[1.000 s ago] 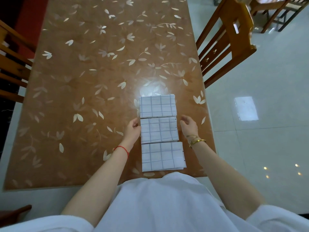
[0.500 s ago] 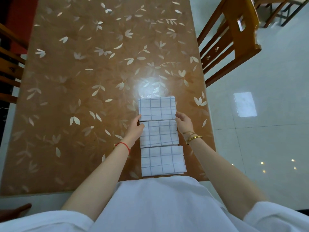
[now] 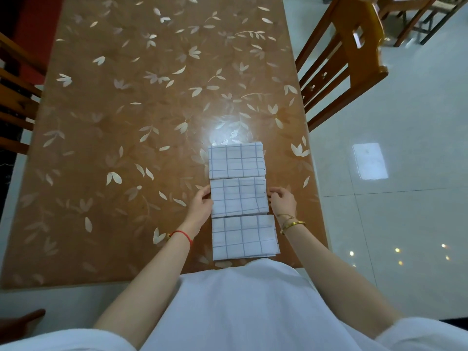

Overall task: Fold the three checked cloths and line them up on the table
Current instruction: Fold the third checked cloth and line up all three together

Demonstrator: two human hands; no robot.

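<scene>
I have both hands at the middle cloth (image 3: 239, 196), one on each side. The left hand (image 3: 201, 206) lies against its left edge, and its fingers (image 3: 205, 192) touch that edge, lightly bent. I cannot tell whether they pinch the cloth or only press on it. The right hand (image 3: 282, 202) sits across from it. Its fingers (image 3: 274, 192) are loosely curled with the tips at the right edge, touching it or just beside it, and I see nothing held in them.

All three cloths are folded into flat rectangles and lie in one column on the tabletop (image 3: 126, 148). The middle cloth lies between my two sets of fingers. The far cloth (image 3: 236, 160) starts just beyond the fingertips, and its near edge meets the middle cloth's far edge. The near cloth (image 3: 244, 236) lies behind the fingers, between my wrists, close against the middle cloth and reaching slightly further right. Its near edge is almost at the tabletop's edge, just ahead of my white shirt (image 3: 240, 300).

A red string (image 3: 183, 234) circles the left wrist and gold bracelets (image 3: 292, 224) circle the right. Well to the right of the right fingers a wooden chair (image 3: 354, 59) stands on the tiled floor (image 3: 405, 173). Another chair (image 3: 15, 97) shows far left of the left fingers.
</scene>
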